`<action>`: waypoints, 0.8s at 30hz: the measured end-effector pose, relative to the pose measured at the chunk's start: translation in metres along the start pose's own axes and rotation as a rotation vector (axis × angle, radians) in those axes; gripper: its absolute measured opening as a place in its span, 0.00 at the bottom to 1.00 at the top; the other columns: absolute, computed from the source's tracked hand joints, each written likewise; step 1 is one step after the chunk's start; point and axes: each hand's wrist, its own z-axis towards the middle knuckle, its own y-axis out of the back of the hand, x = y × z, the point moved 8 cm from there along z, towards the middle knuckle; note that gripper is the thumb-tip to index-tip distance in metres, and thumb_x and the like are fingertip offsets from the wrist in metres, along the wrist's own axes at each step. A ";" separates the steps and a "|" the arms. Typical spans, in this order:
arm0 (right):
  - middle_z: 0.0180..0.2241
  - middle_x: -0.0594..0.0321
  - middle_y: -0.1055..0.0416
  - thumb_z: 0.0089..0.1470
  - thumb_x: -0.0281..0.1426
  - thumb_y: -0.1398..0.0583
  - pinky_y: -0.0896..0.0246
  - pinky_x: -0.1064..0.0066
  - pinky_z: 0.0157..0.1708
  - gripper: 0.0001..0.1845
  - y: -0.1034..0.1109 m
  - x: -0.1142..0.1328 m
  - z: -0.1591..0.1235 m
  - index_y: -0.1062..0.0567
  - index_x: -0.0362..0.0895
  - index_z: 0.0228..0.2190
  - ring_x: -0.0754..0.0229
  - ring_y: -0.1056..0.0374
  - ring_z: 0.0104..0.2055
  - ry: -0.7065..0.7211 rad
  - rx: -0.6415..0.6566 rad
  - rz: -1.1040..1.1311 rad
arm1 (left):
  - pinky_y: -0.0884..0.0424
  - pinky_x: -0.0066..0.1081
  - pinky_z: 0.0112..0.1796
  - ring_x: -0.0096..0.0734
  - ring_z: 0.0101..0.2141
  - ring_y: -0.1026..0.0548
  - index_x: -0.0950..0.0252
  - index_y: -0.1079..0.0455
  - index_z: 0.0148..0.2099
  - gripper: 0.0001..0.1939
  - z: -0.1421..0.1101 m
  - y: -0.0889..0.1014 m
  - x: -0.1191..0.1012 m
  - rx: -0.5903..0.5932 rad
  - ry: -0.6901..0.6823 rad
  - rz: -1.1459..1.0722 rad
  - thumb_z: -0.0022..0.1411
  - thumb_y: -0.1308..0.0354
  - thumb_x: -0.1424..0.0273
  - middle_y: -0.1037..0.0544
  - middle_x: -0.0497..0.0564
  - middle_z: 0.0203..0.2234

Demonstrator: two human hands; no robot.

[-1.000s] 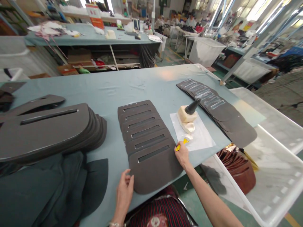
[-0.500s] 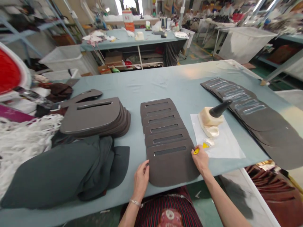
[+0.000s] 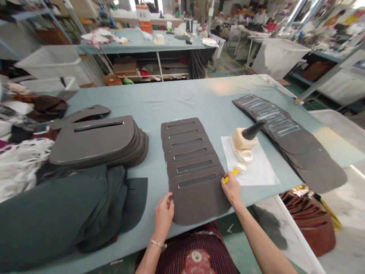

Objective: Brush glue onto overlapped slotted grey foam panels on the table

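Grey-brown slotted panels (image 3: 196,199) lie overlapped in a row before me, each showing its narrow slot. At the near panel's left edge is my left hand (image 3: 164,213), its fingers curled in and pinching the rim. My right hand (image 3: 231,189) is closed round a small yellow-handled brush (image 3: 230,176) and rests against the panel's right edge. The brush's tip points toward a cream-coloured glue pot (image 3: 242,142) with a black conical spout. White paper (image 3: 264,173) lies under the pot, with a pale blob near the brush.
A thick stack of slotted panels (image 3: 94,139) sits at left, behind dark green fabric (image 3: 57,213). More overlapped panels (image 3: 308,160) fan out along the right side. Reddish-brown pieces (image 3: 313,232) lie below the table's right edge. Another worktable (image 3: 134,45) stands behind.
The view has turned slightly to the right, so everything on the table appears shifted left. Both hands keep nearly the same places on the panel, and the brush stays in the right hand.
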 end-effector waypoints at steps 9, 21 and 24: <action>0.24 0.69 0.41 0.53 0.30 0.42 0.62 0.74 0.25 0.06 0.000 -0.003 0.004 0.31 0.44 0.35 0.67 0.49 0.24 0.012 -0.001 0.042 | 0.36 0.29 0.33 0.31 0.30 0.26 0.60 0.33 0.52 0.18 0.000 -0.005 0.002 0.041 0.017 0.064 0.60 0.52 0.65 0.24 0.48 0.28; 0.24 0.68 0.40 0.52 0.25 0.45 0.62 0.74 0.25 0.08 0.000 -0.006 0.003 0.31 0.44 0.36 0.67 0.49 0.24 0.044 -0.009 0.072 | 0.34 0.31 0.33 0.33 0.29 0.26 0.59 0.32 0.51 0.19 -0.002 -0.002 0.003 0.006 -0.016 0.003 0.59 0.51 0.62 0.23 0.49 0.29; 0.24 0.67 0.39 0.51 0.24 0.46 0.62 0.73 0.25 0.09 0.000 -0.004 0.003 0.31 0.44 0.36 0.66 0.49 0.24 0.045 0.002 0.056 | 0.34 0.31 0.33 0.33 0.29 0.26 0.59 0.32 0.52 0.20 -0.004 -0.002 0.001 -0.001 -0.013 0.014 0.59 0.51 0.62 0.23 0.49 0.29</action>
